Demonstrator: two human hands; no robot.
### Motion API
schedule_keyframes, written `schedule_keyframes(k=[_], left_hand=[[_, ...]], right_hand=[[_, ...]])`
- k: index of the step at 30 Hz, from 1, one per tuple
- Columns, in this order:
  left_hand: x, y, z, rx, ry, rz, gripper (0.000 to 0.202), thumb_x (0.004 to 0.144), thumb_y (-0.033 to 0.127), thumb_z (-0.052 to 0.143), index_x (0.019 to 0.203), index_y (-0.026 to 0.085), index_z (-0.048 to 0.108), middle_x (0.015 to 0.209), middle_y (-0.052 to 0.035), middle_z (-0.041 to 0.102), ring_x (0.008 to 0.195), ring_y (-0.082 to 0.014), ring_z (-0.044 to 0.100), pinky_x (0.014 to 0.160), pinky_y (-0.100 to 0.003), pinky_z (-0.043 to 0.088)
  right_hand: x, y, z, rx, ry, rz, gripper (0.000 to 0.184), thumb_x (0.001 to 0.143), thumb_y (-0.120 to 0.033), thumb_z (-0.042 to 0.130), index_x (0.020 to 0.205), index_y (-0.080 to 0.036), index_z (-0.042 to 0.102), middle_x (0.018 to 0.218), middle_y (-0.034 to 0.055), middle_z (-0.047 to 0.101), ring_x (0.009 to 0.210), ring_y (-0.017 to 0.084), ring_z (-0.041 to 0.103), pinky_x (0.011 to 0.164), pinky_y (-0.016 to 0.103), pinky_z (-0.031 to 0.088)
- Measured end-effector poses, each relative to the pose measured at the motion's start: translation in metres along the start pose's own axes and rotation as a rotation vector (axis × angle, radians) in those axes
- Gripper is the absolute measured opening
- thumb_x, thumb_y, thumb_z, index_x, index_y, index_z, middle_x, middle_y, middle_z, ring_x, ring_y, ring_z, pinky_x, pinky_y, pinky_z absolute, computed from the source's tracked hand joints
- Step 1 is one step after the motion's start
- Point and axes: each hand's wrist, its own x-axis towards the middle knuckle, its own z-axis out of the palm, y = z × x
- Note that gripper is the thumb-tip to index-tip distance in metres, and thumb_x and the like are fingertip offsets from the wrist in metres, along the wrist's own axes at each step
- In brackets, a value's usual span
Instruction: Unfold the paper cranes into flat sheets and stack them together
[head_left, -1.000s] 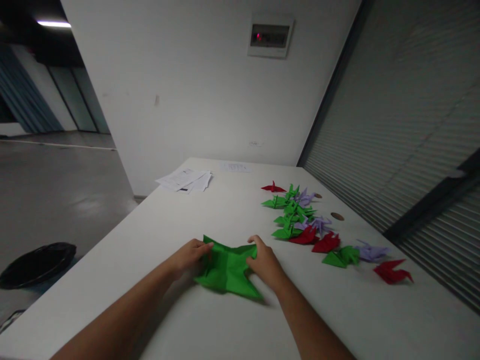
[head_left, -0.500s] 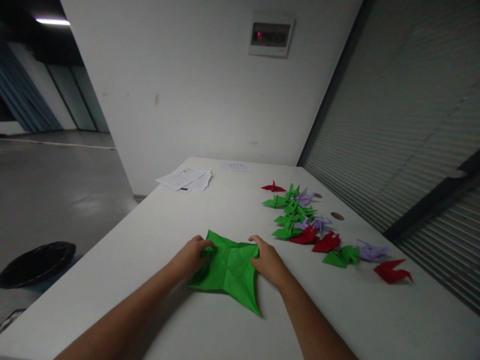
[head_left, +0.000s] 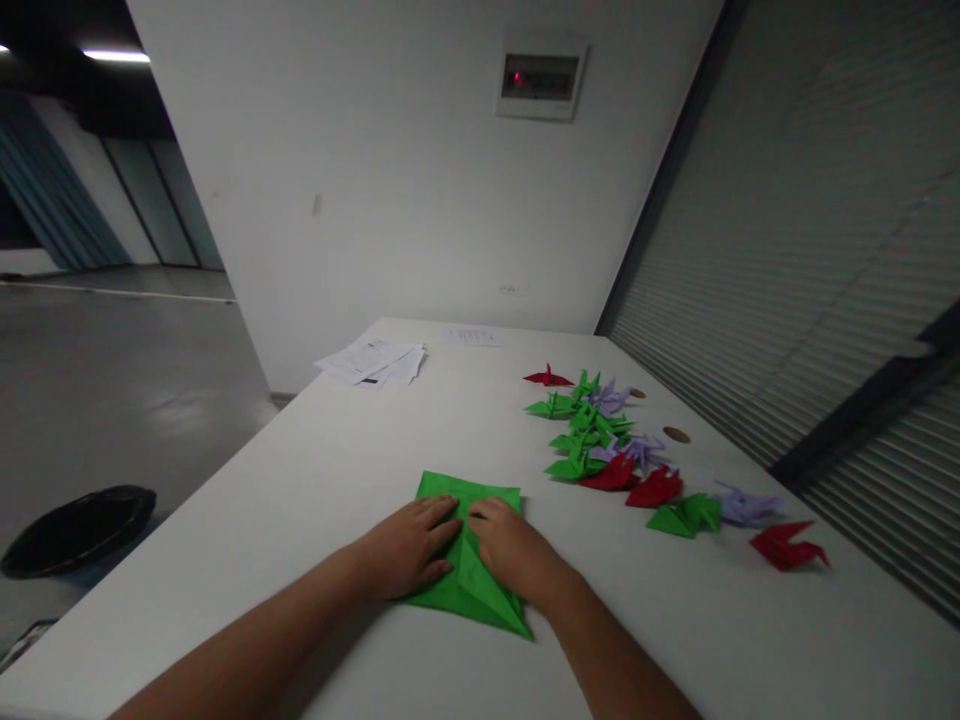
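A square sheet of green origami paper (head_left: 466, 592) with crease lines lies on the white table in front of me. A raised fold runs across it towards its near right corner. My left hand (head_left: 411, 543) rests flat on the sheet's left half, fingers stretched out and somewhat apart. On the right side, my right hand (head_left: 511, 548) bends its fingers over the paper, pinching at the fold near the middle. The fingertips of the two hands are close together, and the hands cover much of the sheet.
Several folded paper cranes, green (head_left: 592, 425), red (head_left: 789, 545) and purple (head_left: 748, 505), stand along the table's right side. Printed sheets (head_left: 373, 360) lie at the far left of the white table (head_left: 315, 480). A black-lined bin (head_left: 79, 530) stands on the floor at left.
Both hands have moved inwards from the paper's side edges onto its middle. The sheet, wavy and lifted before, now lies flatter, with its right part folded up. The left fingers have straightened.
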Motion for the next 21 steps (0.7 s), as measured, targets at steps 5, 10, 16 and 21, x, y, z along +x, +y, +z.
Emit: schedule_keyframes(k=[5, 10, 16, 21], left_hand=[[-0.005, -0.009, -0.005, 0.093, -0.124, -0.049, 0.099, 0.084, 0.075, 0.057, 0.157, 0.01, 0.037, 0.163, -0.0304, 0.025, 0.15, -0.0473, 0.028, 0.119, -0.062, 0.027], [-0.012, -0.027, -0.013, 0.182, -0.181, -0.183, 0.11, 0.078, 0.083, 0.055, 0.159, 0.013, 0.033, 0.165, -0.0291, 0.022, 0.152, -0.0466, 0.022, 0.12, -0.059, 0.023], [-0.036, -0.08, -0.022, 0.276, -0.191, -0.421, 0.113, 0.079, 0.084, 0.051, 0.158, 0.005, 0.031, 0.163, -0.0328, 0.023, 0.152, -0.0487, 0.022, 0.118, -0.057, 0.026], [-0.064, -0.149, -0.045, 0.372, -0.13, -0.697, 0.104, 0.083, 0.075, 0.05, 0.156, 0.003, 0.035, 0.161, -0.0328, 0.028, 0.151, -0.0491, 0.024, 0.118, -0.056, 0.027]], right_hand=[[-0.01, 0.001, -0.002, -0.001, -0.038, 0.128, 0.051, 0.092, -0.036, 0.066, 0.137, -0.012, 0.063, 0.15, 0.0199, 0.053, 0.144, 0.035, 0.041, 0.12, 0.047, 0.031], [-0.015, 0.014, 0.003, -0.02, -0.135, 0.173, 0.086, 0.091, -0.061, 0.062, 0.159, -0.016, 0.035, 0.168, 0.019, 0.021, 0.156, 0.039, 0.015, 0.124, 0.06, 0.008], [-0.017, 0.028, 0.005, -0.008, -0.121, 0.23, 0.084, 0.094, -0.063, 0.055, 0.162, -0.02, 0.027, 0.169, 0.0138, 0.019, 0.157, 0.036, 0.013, 0.124, 0.06, 0.004], [-0.019, 0.028, 0.0, -0.029, -0.065, 0.24, 0.081, 0.095, -0.062, 0.054, 0.159, -0.015, 0.034, 0.167, 0.0181, 0.025, 0.156, 0.035, 0.016, 0.125, 0.058, 0.009]])
